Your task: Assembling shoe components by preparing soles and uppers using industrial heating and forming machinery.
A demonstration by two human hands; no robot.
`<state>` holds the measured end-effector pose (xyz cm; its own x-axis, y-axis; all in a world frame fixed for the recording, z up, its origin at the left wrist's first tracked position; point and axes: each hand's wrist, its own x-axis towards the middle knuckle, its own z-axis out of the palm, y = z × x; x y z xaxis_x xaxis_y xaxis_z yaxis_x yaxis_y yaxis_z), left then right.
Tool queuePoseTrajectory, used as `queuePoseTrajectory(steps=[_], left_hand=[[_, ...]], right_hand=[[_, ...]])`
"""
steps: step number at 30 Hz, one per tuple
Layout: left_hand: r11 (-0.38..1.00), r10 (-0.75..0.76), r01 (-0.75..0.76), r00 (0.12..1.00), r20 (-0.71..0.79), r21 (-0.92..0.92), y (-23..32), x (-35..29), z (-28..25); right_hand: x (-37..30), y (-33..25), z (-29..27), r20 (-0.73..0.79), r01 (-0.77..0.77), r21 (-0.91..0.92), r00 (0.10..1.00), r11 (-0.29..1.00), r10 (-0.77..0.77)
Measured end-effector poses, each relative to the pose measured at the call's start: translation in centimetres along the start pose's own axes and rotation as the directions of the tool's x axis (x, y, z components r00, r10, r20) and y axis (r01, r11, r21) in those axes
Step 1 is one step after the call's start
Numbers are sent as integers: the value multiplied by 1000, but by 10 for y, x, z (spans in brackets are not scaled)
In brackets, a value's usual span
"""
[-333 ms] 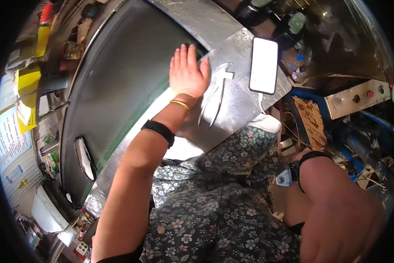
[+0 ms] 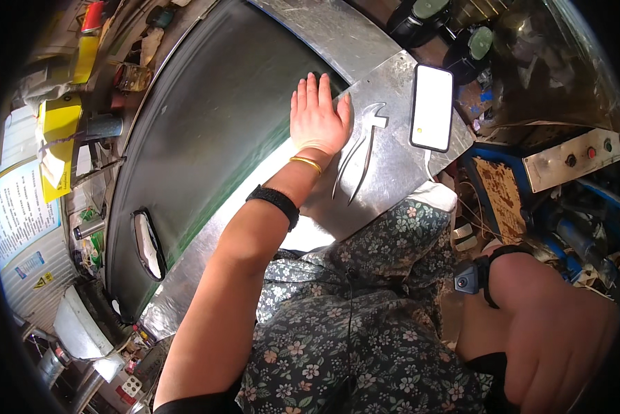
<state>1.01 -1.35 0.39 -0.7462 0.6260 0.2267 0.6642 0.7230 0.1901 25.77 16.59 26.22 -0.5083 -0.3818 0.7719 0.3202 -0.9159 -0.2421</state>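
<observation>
Belt (image 2: 206, 117) lies at the person's left, beside the steel table (image 2: 399, 165). Left hand (image 2: 318, 123) rests flat at the belt's edge, fingers straight, gripping nothing; whether the right hand (image 2: 558, 331), bent downward, holds something, I cannot tell. I think light, even palm pressure serves best. Pliers (image 2: 377, 121) and phone (image 2: 432, 107) limit rightward movement; leftward is wider.

Hard glare on metal tabletop (image 2: 396, 169), whitest nr. L forearm (image 2: 235, 272); phone screen (image 2: 432, 103) blown out. Lower R dim, sl. soft. Fisheye bends straight edges; corners blk.
</observation>
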Motion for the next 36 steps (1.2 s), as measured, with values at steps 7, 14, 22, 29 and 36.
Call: queuePoseTrajectory(steps=[7, 14, 22, 29, 36], left_hand=[[1000, -2, 2, 1000, -5, -15, 0, 0, -1], [1000, 3, -4, 999, -51, -26, 0, -3, 0], [688, -92, -27, 988, -124, -725, -45, -17, -20], [742, -404, 342, 915, -24, 577, -327, -149, -183], [316, -946, 949, 316, 73, -13, -498, -342, -257]], right_hand=[[15, 17, -4, -24, 48, -97, 998, 994, -50], [12, 65, 0, -207, 190, -588, 904, 786, -373], [-84, 229, -59, -912, -694, -290, -9, 659, -410], [-161, 279, -18, -756, -568, -219, -415, 793, -506], [-165, 280, -31, -801, -636, -194, -337, 747, -495]])
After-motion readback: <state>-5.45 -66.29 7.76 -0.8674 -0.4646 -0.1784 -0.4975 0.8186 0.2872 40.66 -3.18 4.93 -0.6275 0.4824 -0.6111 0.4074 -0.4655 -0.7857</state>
